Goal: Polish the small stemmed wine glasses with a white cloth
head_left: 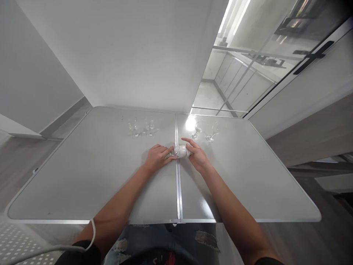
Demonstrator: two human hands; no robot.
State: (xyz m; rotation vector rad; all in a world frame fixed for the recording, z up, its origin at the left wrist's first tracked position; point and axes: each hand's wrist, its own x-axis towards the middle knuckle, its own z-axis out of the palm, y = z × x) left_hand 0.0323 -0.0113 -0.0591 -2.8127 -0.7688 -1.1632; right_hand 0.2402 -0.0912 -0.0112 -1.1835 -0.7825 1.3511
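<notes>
A clear glass (179,151) stuffed with something white lies on its side between my hands, over the table's centre seam. My left hand (157,157) grips its left end with curled fingers. My right hand (195,153) wraps round its right end. Both forearms reach out over the grey folding table (96,173).
Two small clear glasses (141,128) stand at the back left of the table. Two stemmed glasses (203,133) stand at the back right. A white wall rises behind the table, and a glass partition (248,66) stands to the right. A white cable (92,235) runs along my left arm.
</notes>
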